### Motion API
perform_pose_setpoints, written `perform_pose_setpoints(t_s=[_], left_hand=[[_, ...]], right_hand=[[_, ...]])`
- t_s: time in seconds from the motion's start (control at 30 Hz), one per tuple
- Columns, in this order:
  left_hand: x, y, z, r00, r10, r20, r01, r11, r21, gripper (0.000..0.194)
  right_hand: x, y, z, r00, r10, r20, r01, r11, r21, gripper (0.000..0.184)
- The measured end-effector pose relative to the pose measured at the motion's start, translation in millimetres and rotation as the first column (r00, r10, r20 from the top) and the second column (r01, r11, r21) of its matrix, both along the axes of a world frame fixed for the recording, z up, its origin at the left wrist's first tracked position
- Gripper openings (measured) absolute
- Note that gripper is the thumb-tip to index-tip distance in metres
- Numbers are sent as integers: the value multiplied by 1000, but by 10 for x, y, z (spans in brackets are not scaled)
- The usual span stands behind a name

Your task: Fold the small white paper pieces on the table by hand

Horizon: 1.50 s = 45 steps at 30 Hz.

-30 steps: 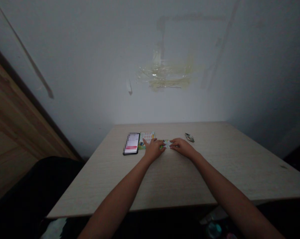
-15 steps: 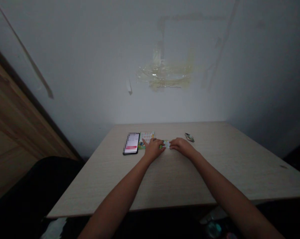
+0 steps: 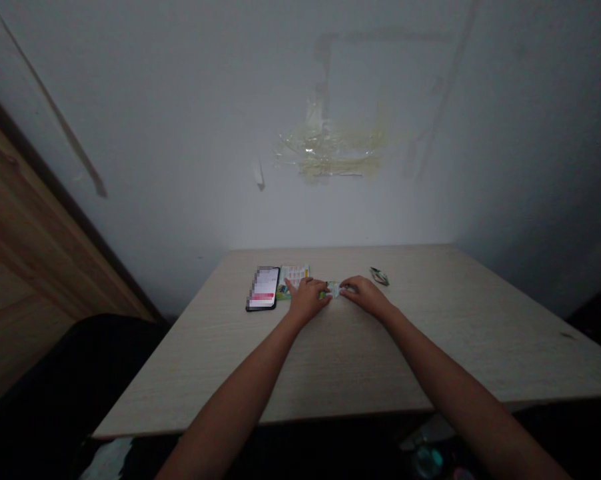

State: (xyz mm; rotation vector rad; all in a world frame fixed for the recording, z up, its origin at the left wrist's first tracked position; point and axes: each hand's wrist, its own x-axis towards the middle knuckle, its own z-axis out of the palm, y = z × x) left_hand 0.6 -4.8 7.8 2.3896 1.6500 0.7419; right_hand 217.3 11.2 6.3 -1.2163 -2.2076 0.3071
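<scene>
Room, dim light: pale wall (image 3: 180, 167) fills the far side, marked with strips and scuffs; a patch of clear tape (image 3: 330, 157) on it is wrinkled and yellowed. Wood panelling (image 3: 35, 240) slants along the left.

Table (image 3: 360, 363): light wood-grain top, its far edge at or close to the wall; surface looks flat, one dark mark (image 3: 569, 335) near the right edge. Clutter in the shadow below the near edge, not identifiable.

Hands: both at the far half of the table. Left hand (image 3: 308, 297) palm down, thumb and fingertips grasping one end of the slip, outer finger stretched over the leaflet; contact there unclear. Right hand (image 3: 363, 293) pinches the opposite end. Pressure cannot be told.

Leaflet (image 3: 296, 272): printed, lying flat, partly under the left hand's outline. Smartphone (image 3: 264, 287): screen lit, lying beside the leaflet's left edge. Crumpled wrapper (image 3: 379, 276): just beyond the right hand.

Printed slip (image 3: 334, 289): between the two hands, low to the table; whether it joins the leaflet is hidden.

Judgement on handling: anchor the left end, let the right fingertips do the fine work, keep tension even. Thin paper would likely crease or tear if pulled askew. Keep the outer left finger light, lest the leaflet drag along.
</scene>
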Motion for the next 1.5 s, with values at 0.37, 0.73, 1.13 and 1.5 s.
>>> perform_pose_setpoints(t_s=[0.37, 0.73, 1.13, 1.5], left_hand=[[37, -1, 45, 999, 23, -26, -23, 999, -21, 17], [64, 24, 10, 999, 47, 24, -47, 999, 2, 16], [113, 13, 21, 997, 72, 37, -72, 997, 6, 14], [135, -2, 62, 993, 114, 3, -114, 993, -42, 16]], right_hand=[[-112, 159, -166, 994, -111, 18, 111, 994, 18, 24], [-165, 172, -156, 980, -168, 110, 170, 985, -8, 28], [-192, 167, -162, 976, -203, 76, 205, 978, -29, 25], [-228, 130, -155, 972, -232, 46, 233, 972, -23, 24]])
